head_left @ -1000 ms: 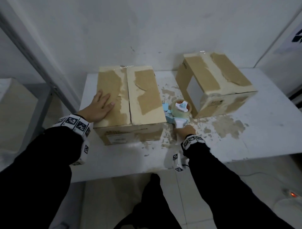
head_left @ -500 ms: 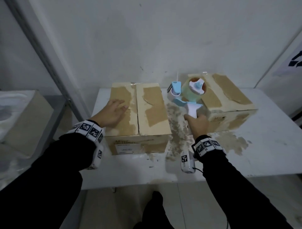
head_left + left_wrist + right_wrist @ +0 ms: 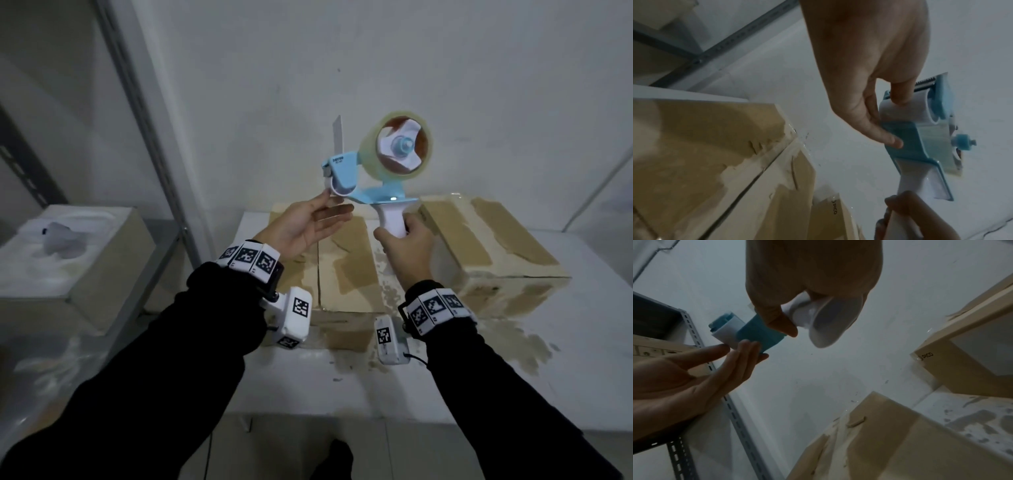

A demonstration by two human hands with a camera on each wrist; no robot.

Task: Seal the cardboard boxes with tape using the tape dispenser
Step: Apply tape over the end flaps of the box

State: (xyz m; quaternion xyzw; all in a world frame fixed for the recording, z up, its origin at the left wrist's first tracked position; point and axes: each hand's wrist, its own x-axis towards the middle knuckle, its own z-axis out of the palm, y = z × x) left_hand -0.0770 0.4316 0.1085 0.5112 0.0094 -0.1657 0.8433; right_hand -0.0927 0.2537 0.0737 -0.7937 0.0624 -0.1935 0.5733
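A light-blue tape dispenser (image 3: 373,171) with a clear tape roll and a white handle is held up in the air above the boxes. My right hand (image 3: 407,246) grips the handle. My left hand (image 3: 308,222) lies palm up with straight fingers. Its thumb touches the white front roller and its fingers touch the blue frame (image 3: 920,134). A pale strip (image 3: 337,133) stands up from the dispenser's front end. Two cardboard boxes sit on the white table (image 3: 342,387) with flaps closed and patchy torn surfaces. The left box (image 3: 346,270) lies under my hands and the right box (image 3: 486,246) beside it.
A grey metal shelf post (image 3: 150,137) runs along the table's left side. A foam-lined box (image 3: 78,253) sits on the shelf at the far left. The white wall stands close behind the boxes. Torn paper scraps stain the table (image 3: 513,342) at the right.
My right hand has lifted the dispenser from table level high into the air. My left hand has left the left box's top and risen to touch the dispenser's front.
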